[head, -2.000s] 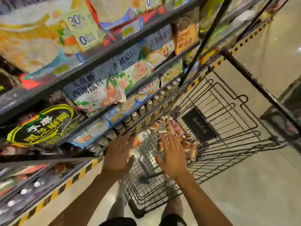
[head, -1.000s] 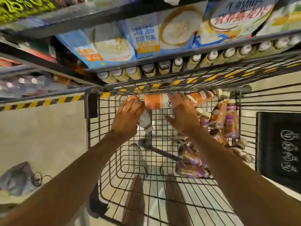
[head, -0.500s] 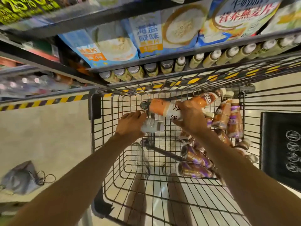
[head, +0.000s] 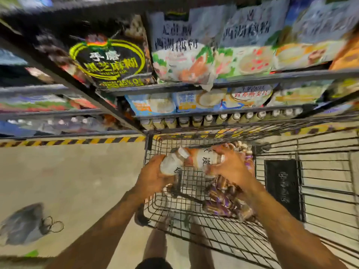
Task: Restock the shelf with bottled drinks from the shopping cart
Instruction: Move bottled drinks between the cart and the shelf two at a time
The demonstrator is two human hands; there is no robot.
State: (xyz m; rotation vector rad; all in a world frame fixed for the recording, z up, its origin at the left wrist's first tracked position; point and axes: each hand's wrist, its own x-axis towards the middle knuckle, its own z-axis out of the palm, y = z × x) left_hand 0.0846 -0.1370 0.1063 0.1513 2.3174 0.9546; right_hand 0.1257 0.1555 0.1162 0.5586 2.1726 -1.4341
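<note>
Not far along, I reckon: left hand grips a pale white-capped plastic bottle, right hand grips an orange-and-white labelled bottle, both over the black wire shopping cart's far end, with a heap of purple-brown bottles (too blurry to count) waiting inside and the dark metal shelf just beyond.

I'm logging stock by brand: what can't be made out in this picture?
Head view only:
- pale bottle in the left hand: label motion-blurred.
- orange bottle: right hand partly covers its label.
- cart bottles: count hidden by right forearm.
- shelf bottles: too small, blurred.
</note>
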